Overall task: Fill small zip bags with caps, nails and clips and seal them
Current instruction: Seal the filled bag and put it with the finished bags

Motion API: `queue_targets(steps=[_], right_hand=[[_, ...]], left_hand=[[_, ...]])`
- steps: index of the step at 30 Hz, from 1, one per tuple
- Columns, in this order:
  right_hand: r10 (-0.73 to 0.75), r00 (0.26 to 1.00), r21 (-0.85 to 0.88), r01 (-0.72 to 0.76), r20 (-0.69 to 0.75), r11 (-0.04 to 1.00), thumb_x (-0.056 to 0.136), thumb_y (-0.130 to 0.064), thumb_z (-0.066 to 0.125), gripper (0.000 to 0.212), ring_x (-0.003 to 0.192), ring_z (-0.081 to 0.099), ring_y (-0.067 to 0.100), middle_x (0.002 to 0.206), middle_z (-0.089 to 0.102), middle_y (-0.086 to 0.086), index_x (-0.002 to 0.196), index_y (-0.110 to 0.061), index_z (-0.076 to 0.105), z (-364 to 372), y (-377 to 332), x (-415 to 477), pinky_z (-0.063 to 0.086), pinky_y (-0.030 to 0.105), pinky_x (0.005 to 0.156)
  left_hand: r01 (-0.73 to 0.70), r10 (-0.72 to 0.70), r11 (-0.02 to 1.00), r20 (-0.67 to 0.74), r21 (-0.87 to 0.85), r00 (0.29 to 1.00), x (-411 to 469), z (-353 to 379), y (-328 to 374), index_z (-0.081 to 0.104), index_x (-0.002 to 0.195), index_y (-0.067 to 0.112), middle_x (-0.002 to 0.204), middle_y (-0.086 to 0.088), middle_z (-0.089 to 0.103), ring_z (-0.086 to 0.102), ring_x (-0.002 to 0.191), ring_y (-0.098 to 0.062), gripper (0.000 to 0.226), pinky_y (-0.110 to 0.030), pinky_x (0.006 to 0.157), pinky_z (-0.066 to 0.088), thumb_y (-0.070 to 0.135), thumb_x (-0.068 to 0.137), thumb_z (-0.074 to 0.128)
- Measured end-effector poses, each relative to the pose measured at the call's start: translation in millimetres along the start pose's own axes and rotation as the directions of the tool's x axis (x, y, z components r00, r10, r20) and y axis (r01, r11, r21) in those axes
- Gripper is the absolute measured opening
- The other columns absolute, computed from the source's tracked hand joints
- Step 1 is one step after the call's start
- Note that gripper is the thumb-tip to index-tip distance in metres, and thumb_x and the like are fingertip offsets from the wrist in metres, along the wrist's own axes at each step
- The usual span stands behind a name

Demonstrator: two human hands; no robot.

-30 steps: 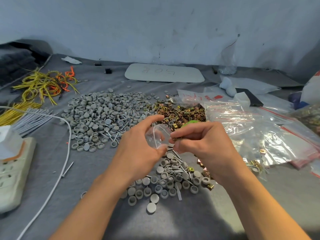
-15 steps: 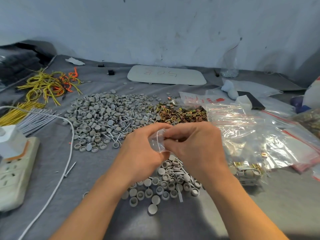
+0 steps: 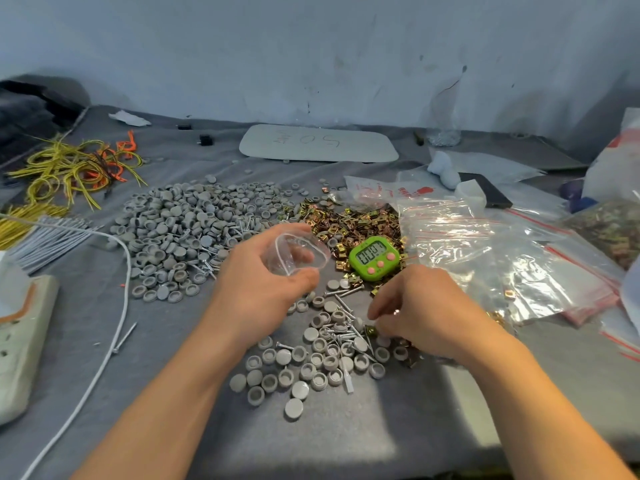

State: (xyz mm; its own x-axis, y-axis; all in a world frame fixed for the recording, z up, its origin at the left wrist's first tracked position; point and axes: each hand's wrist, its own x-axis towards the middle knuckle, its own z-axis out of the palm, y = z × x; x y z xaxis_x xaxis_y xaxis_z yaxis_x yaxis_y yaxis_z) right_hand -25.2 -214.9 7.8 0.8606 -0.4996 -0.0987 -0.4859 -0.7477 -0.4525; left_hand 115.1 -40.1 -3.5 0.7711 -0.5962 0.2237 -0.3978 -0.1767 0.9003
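Note:
My left hand (image 3: 258,284) grips a small clear zip bag (image 3: 298,252) with its mouth spread open, above the table's middle. My right hand (image 3: 419,313) is down on a near heap of grey caps, nails and clips (image 3: 322,351), its fingertips pinching a brass clip (image 3: 371,330). A large heap of grey caps (image 3: 183,233) mixed with nails lies to the left. Behind the bag is a heap of brass clips (image 3: 353,220).
A green timer (image 3: 374,258) sits by the clips. Clear zip bags (image 3: 491,251) are piled at the right. Yellow and orange wires (image 3: 72,168) and a power strip (image 3: 20,341) with a white cable (image 3: 114,344) lie left. A white board (image 3: 318,143) lies at the back.
My right hand left the bag's mouth and dropped to the near heap, uncovering the green timer. My left hand kept the bag and now holds it open alone.

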Motion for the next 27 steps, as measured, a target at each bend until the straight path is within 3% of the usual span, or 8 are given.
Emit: queue_targets(steps=[2, 5, 10, 14, 17, 20, 23, 27], right_hand=[[0.017, 1.000, -0.090, -0.015, 0.025, 0.996, 0.078, -0.021, 0.079, 0.021, 0.069, 0.068, 0.000, 0.071, 0.074, -0.017, 0.069, -0.040, 0.074, 5, -1, -1, 0.052, 0.014, 0.061], [0.042, 0.999, -0.122, -0.039, 0.018, 0.992, 0.077, -0.024, 0.076, 0.018, 0.074, 0.070, 0.010, 0.074, 0.075, -0.012, 0.068, -0.040, 0.073, 9, -4, -3, 0.061, 0.030, 0.073], [0.021, 0.998, -0.112, -0.015, 0.051, 0.994, 0.079, -0.023, 0.072, 0.017, 0.073, 0.069, 0.012, 0.071, 0.072, -0.011, 0.066, -0.033, 0.070, 11, -4, -3, 0.062, 0.033, 0.074], [-0.027, 1.000, -0.084, 0.025, -0.015, 0.996, 0.083, -0.022, 0.073, 0.017, 0.071, 0.067, 0.013, 0.069, 0.071, -0.010, 0.068, -0.029, 0.067, 12, 0, -1, 0.058, 0.032, 0.067], [-0.053, 0.988, 0.135, 0.073, -0.142, 0.988, 0.089, -0.020, 0.075, 0.018, 0.063, 0.064, 0.006, 0.068, 0.071, -0.009, 0.075, -0.027, 0.069, 10, 5, -2, 0.049, 0.023, 0.056], [-0.035, 0.971, 0.416, 0.135, -0.238, 0.900, 0.088, -0.012, 0.077, 0.015, 0.056, 0.065, 0.009, 0.065, 0.073, -0.004, 0.078, -0.022, 0.070, 8, 4, -7, 0.049, 0.020, 0.052], [-0.025, 0.948, 0.510, 0.192, -0.317, 0.839, 0.083, -0.004, 0.079, 0.019, 0.060, 0.069, 0.016, 0.066, 0.074, -0.002, 0.077, -0.021, 0.073, 7, -3, -8, 0.054, 0.027, 0.055], [-0.059, 0.937, 0.578, 0.260, -0.343, 0.774, 0.079, 0.001, 0.082, 0.025, 0.062, 0.072, 0.006, 0.069, 0.076, -0.007, 0.076, -0.023, 0.081, 6, -18, -7, 0.053, 0.017, 0.057]], left_hand=[[-0.017, 0.016, 0.999, 0.024, 0.047, 1.000, -1, 5, 3, 0.067, 0.119, 0.049, 0.097, 0.018, 0.076, 0.075, 0.082, -0.017, 0.052, -0.050, 0.086, 0.060, 0.029, 0.074, 0.081], [-0.028, 0.024, 0.994, 0.040, 0.102, 0.999, -2, 11, 4, 0.064, 0.123, 0.050, 0.096, 0.023, 0.075, 0.075, 0.078, -0.013, 0.055, -0.046, 0.085, 0.060, 0.023, 0.079, 0.084], [-0.027, 0.021, 0.989, 0.045, 0.145, 0.999, -3, 14, 4, 0.063, 0.123, 0.052, 0.096, 0.024, 0.075, 0.072, 0.089, -0.003, 0.058, -0.041, 0.094, 0.057, 0.024, 0.077, 0.085], [-0.028, 0.018, 0.986, 0.061, 0.162, 0.998, -3, 12, 3, 0.063, 0.123, 0.053, 0.095, 0.025, 0.074, 0.073, 0.077, -0.008, 0.059, -0.036, 0.080, 0.059, 0.022, 0.078, 0.084], [-0.034, 0.023, 0.981, 0.061, 0.189, 0.998, -3, 14, 2, 0.062, 0.123, 0.055, 0.094, 0.026, 0.074, 0.071, 0.078, -0.001, 0.059, -0.021, 0.071, 0.050, 0.024, 0.077, 0.084], [-0.037, 0.020, 0.974, 0.081, 0.224, 0.997, -5, 19, 4, 0.061, 0.123, 0.057, 0.096, 0.023, 0.074, 0.070, 0.076, -0.002, 0.061, -0.008, 0.059, 0.046, 0.025, 0.076, 0.084], [-0.054, 0.022, 0.959, 0.117, 0.279, 0.993, -8, 27, 6, 0.060, 0.125, 0.054, 0.106, 0.021, 0.070, 0.063, 0.076, 0.010, 0.061, -0.003, 0.058, 0.042, 0.027, 0.077, 0.083], [-0.060, 0.022, 0.945, 0.121, 0.322, 0.992, -13, 30, 7, 0.057, 0.129, 0.054, 0.109, 0.025, 0.067, 0.058, 0.090, 0.014, 0.063, -0.001, 0.064, 0.040, 0.027, 0.077, 0.079]])
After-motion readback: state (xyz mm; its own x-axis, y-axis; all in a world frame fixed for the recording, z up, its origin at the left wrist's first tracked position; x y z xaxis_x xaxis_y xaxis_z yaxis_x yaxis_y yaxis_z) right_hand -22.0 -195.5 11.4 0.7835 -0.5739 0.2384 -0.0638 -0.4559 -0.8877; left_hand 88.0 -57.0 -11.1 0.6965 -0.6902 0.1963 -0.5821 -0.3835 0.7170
